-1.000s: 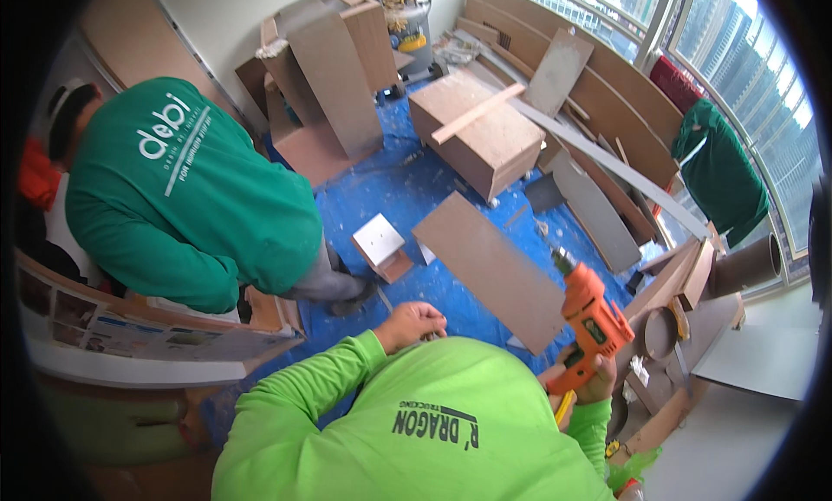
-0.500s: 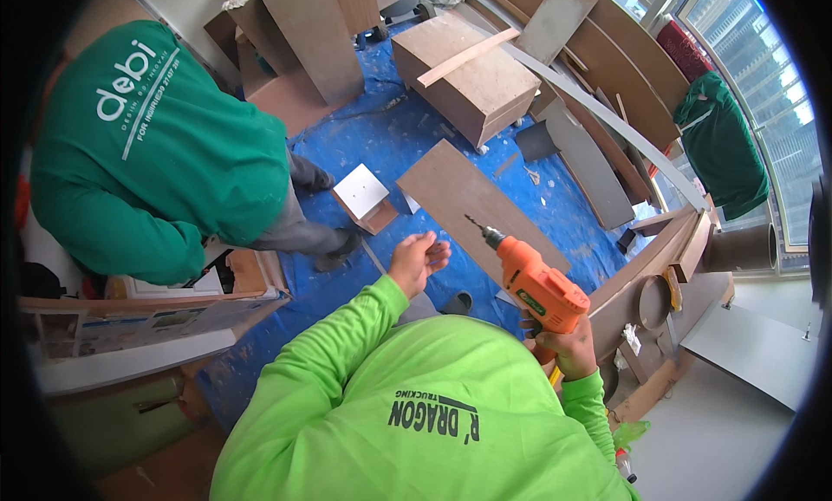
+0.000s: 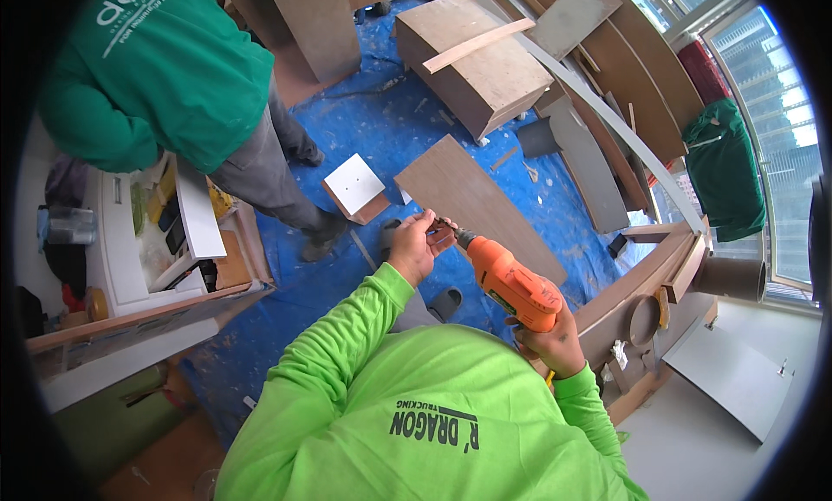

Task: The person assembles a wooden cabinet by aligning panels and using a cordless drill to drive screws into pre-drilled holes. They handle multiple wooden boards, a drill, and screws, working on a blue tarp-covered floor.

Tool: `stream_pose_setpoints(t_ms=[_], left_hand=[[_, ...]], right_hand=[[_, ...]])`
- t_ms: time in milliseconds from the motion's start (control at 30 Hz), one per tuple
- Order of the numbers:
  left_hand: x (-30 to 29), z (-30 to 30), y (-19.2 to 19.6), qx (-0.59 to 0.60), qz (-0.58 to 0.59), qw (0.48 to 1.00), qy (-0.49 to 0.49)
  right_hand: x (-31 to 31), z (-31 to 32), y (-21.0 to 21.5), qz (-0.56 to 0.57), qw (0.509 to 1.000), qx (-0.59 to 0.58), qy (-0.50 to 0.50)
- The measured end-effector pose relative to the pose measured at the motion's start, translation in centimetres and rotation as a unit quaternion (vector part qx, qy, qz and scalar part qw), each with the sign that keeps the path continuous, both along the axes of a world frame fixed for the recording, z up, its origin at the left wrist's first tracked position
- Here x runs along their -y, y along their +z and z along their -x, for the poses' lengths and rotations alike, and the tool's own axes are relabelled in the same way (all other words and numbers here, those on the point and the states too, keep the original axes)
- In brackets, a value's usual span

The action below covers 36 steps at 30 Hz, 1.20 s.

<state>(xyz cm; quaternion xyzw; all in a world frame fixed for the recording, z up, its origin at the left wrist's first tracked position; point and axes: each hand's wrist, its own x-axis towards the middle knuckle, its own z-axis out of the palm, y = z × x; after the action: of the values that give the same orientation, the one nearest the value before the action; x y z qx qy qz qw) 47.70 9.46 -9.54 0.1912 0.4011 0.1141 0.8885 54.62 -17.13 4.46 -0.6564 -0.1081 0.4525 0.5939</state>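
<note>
My right hand (image 3: 555, 341) is wrapped round the handle of an orange power drill (image 3: 513, 286), held in front of my belly. The drill's dark chuck (image 3: 466, 238) points up and left toward my left hand (image 3: 416, 245). The thumb and forefinger of that hand are pinched together at the thin drill bit, just beyond the chuck. My fingers partly hide the bit. Below the drill, a long brown wood-grain board (image 3: 468, 189) lies on the blue sheet. A small box with a white top (image 3: 354, 187) stands to the board's left.
On the left a person in a green shirt (image 3: 165, 76) stands at a white drawer (image 3: 186, 215) full of tools. A wooden cabinet box (image 3: 472, 55) with a loose strip on top stands ahead. Panels (image 3: 598, 167) lean along the window side. Blue sheeting (image 3: 347, 111) covers the floor.
My left hand has closed from loosely open to a pinch at the drill bit. The drill has moved slightly left and down. The person in green has shifted up and left in view.
</note>
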Motion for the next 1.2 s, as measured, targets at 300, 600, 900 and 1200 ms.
stream_pose_setpoints(t_ms=[300,600,900,1200], left_hand=[[-11.4,-4.7,-5.1,-0.034,0.09,0.994,0.056],[-17.6,-9.3,-10.9,-0.045,0.109,0.992,0.042],[-16.2,-14.8,-20.4,-0.071,0.177,0.978,0.079],[-13.1,-17.6,-28.9,-0.058,0.231,0.962,0.135]], right_hand=[[-13.9,-5.1,-1.6,0.093,0.995,0.021,0.03],[-22.8,-8.4,-4.8,0.188,0.978,0.076,0.05],[-24.2,-12.2,-13.0,0.219,0.961,0.136,0.1],[-23.9,-16.8,-20.2,0.259,0.955,0.077,0.121]])
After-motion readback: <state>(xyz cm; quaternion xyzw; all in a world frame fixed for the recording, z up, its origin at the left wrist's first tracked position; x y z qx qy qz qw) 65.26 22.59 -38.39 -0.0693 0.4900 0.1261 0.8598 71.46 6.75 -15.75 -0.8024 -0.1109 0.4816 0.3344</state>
